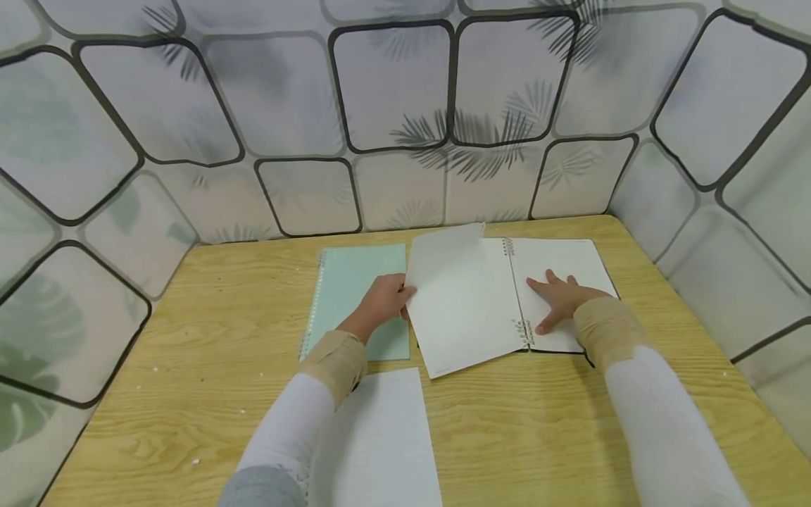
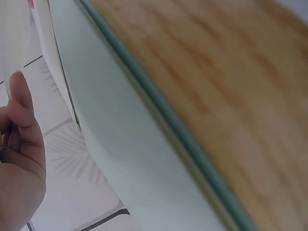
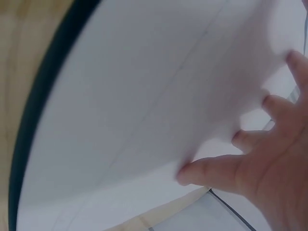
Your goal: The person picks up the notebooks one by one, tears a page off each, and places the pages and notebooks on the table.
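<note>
An open ring-bound notebook [image 1: 586, 257] lies toward the back right of the table. My left hand [image 1: 384, 299] pinches the left edge of a white sheet [image 1: 462, 303], which lies slanted over the notebook's left half; its right edge runs along the rings. In the left wrist view, thumb and curled fingers [image 2: 21, 108] meet at the pale sheet's edge. With fingers spread, my right hand [image 1: 560, 299] presses on the notebook's right page. The right wrist view shows its fingertips [image 3: 185, 175] on the white page [image 3: 115, 110].
A mint-green spiral notebook [image 1: 345, 282] lies left of the open one, partly behind my left hand. Nearer to me is a white lined sheet [image 1: 386, 436], partly under my left forearm. The wooden table [image 1: 209, 352] meets a patterned wall covering [image 1: 399, 190] at its back edge.
</note>
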A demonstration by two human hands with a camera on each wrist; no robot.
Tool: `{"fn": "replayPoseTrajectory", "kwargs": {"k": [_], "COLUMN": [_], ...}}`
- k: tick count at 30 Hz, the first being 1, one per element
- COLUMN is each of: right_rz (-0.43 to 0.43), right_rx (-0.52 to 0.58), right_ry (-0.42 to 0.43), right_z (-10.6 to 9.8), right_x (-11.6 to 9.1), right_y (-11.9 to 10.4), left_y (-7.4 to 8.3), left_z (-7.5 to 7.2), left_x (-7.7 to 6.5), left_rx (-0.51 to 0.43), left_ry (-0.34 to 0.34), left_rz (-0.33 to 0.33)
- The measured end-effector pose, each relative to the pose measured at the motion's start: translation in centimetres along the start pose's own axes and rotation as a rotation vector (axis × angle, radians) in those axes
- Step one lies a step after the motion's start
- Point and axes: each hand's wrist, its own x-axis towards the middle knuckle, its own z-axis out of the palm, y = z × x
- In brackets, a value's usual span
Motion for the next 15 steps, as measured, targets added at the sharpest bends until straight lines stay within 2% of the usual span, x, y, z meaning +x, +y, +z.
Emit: {"fn": "replayPoseTrajectory", "kwargs": {"k": [5, 7, 10, 15], "right_rz": [-0.005, -0.006, 0.001, -0.004], "right_rx": [-0.022, -0.026, -0.022, -0.016], "right_ry": [-0.001, -0.002, -0.006, -0.006], "right_z": [0.0, -0.1, -0.3, -0.2], "right_x": [0.0, -0.2, -0.5, -0.5], "right_y": [0.0, 0.0, -0.2, -0.3], "left_y": [-2.5, -3.4, -3.4, -1.1], "left_z": [-2.6, -3.6, -4.0, -1.8], "left_x": [-0.4, -0.8, -1.6, -2.9], "left_rx": [-0.120, -0.190, -0.248, -0.287], "left_ry": [0.050, 0.029, -0.056, -0.252], "left_rz": [-0.097, -0.135, -0.161, -0.122]}}
